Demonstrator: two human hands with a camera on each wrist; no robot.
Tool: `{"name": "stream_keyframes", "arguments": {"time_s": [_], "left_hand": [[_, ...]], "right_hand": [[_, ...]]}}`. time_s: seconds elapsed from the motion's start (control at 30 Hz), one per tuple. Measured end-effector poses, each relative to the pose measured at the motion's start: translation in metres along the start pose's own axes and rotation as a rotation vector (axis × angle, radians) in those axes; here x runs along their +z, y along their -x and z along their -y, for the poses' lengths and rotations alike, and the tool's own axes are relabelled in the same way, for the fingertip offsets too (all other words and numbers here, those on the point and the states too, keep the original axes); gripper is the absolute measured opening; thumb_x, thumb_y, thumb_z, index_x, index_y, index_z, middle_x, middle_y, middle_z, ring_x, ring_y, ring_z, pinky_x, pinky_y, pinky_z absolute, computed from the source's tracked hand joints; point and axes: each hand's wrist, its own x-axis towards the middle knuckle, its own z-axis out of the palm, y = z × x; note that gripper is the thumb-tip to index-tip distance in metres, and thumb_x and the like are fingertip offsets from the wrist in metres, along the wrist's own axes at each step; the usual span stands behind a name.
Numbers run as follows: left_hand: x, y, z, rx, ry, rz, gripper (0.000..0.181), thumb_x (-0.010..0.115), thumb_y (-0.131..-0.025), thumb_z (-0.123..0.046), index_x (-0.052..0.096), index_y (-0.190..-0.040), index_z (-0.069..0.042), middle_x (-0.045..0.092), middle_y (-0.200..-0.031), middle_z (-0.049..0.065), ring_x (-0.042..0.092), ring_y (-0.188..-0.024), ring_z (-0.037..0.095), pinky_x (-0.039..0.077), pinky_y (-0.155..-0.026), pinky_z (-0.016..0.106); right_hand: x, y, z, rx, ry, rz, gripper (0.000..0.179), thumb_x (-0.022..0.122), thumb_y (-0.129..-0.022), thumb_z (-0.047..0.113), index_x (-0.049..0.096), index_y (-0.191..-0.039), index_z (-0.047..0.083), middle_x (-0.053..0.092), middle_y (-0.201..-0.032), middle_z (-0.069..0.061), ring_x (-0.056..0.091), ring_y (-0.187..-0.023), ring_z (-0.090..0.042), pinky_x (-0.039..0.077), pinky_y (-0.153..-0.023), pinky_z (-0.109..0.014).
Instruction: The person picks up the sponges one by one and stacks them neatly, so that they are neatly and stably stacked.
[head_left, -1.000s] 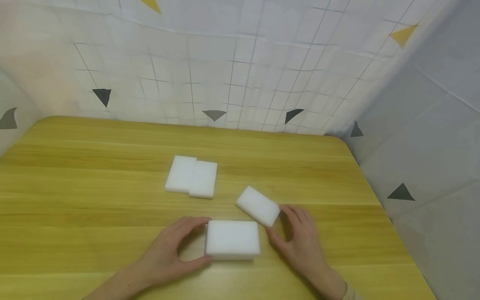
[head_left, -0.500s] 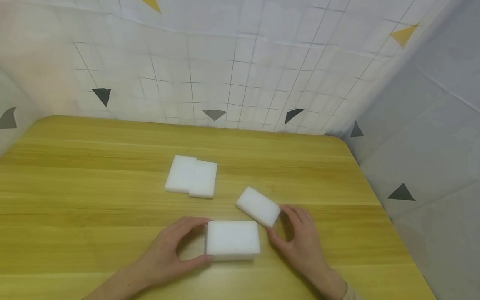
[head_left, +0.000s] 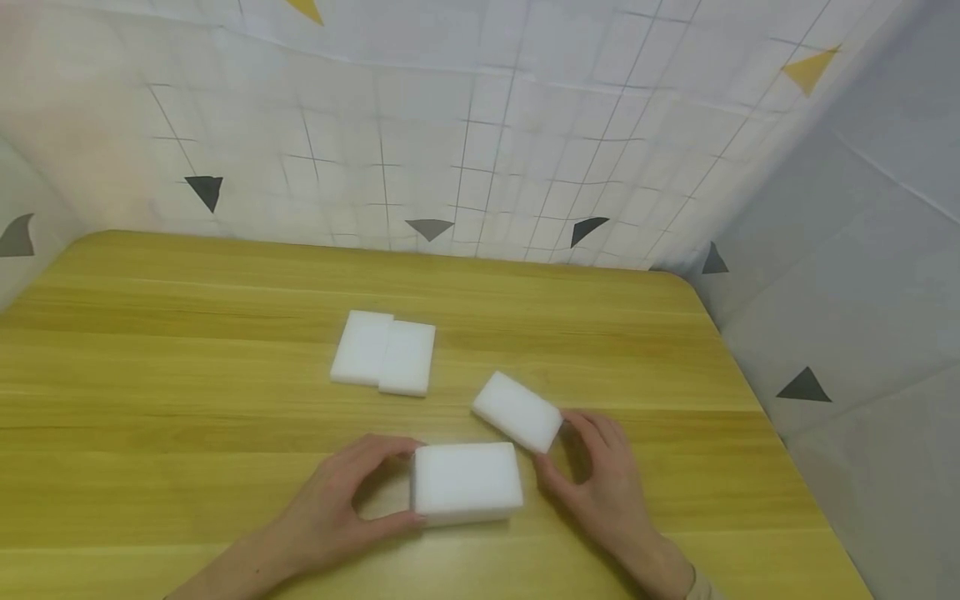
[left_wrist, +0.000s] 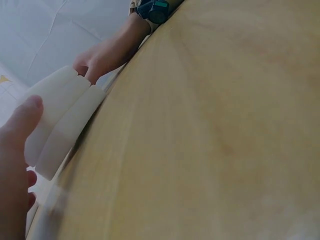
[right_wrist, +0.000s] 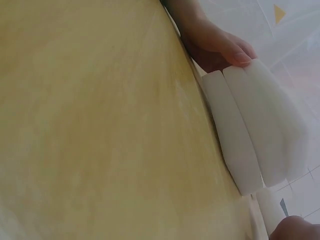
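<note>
A beige sleeve cuff (head_left: 701, 586) and a dark teal device (left_wrist: 156, 12) with a rounded face dress the right wrist (head_left: 670, 562).

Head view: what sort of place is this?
Probably a makeshift tabletop work corner, indoors: a wood-grain table, creased patterned sheeting behind it, and plain white blocks on top.

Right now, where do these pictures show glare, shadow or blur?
Head view: pale glare on the yellow-brown wood-grain table in front of the stack of white, rectangular, foam-like blocks, whose top looks washed out; left wrist view: tilted and dim, a dark shadow along the stack's foot; right wrist view: tilted too, table grain smeared and soft.
</note>
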Motion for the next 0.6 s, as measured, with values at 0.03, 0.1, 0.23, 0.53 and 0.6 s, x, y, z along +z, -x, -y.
{"name": "stream_keyframes", "arguments": {"time_s": [0.03, 0.1, 0.23, 0.53, 0.6], "left_hand": [[0.000, 0.000, 0.000, 0.003, -0.001, 0.000, 0.065, 0.081, -0.070, -0.038, 0.054, -0.127, -0.021, 0.056, -0.122, -0.013, 0.055, -0.108, 0.007, 0.040, -0.096, 0.014], [0.000, 0.000, 0.000, 0.005, -0.005, -0.002, 0.065, 0.082, -0.070, -0.039, 0.054, -0.126, -0.022, 0.056, -0.122, -0.013, 0.055, -0.108, 0.007, 0.040, -0.096, 0.014], [0.000, 0.000, 0.000, 0.012, -0.006, -0.004, 0.065, 0.082, -0.069, -0.039, 0.055, -0.124, -0.023, 0.057, -0.120, -0.014, 0.055, -0.107, 0.006, 0.041, -0.095, 0.014], [0.001, 0.000, 0.000, 0.014, -0.009, -0.011, 0.063, 0.082, -0.069, -0.039, 0.056, -0.123, -0.022, 0.057, -0.118, -0.014, 0.057, -0.104, 0.007, 0.041, -0.093, 0.012], [0.001, 0.000, 0.000, 0.016, -0.010, -0.012, 0.063, 0.082, -0.069, -0.039, 0.056, -0.123, -0.022, 0.057, -0.118, -0.014, 0.057, -0.104, 0.007, 0.041, -0.093, 0.011]], "right_hand": [[0.000, 0.000, 0.000, -0.013, -0.005, -0.015, 0.057, 0.081, -0.068, 0.030, 0.061, -0.118, 0.009, 0.058, -0.114, 0.000, 0.050, -0.107, -0.017, 0.039, -0.094, -0.029], [0.000, 0.000, 0.000, -0.045, -0.024, -0.054, 0.057, 0.082, -0.067, 0.027, 0.062, -0.117, 0.008, 0.059, -0.112, -0.001, 0.050, -0.105, -0.018, 0.039, -0.093, -0.027], [0.000, -0.002, -0.001, -0.100, -0.080, -0.117, 0.058, 0.081, -0.065, 0.023, 0.062, -0.117, 0.008, 0.060, -0.111, -0.004, 0.051, -0.102, -0.019, 0.039, -0.091, -0.021], [-0.004, -0.004, 0.009, -0.181, -0.185, -0.167, 0.057, 0.079, -0.063, 0.017, 0.062, -0.115, 0.001, 0.061, -0.108, -0.011, 0.052, -0.097, -0.023, 0.039, -0.090, -0.017], [-0.008, -0.007, 0.016, -0.195, -0.203, -0.175, 0.055, 0.079, -0.063, 0.014, 0.062, -0.113, -0.002, 0.061, -0.106, -0.014, 0.052, -0.097, -0.024, 0.039, -0.091, -0.017]]}}
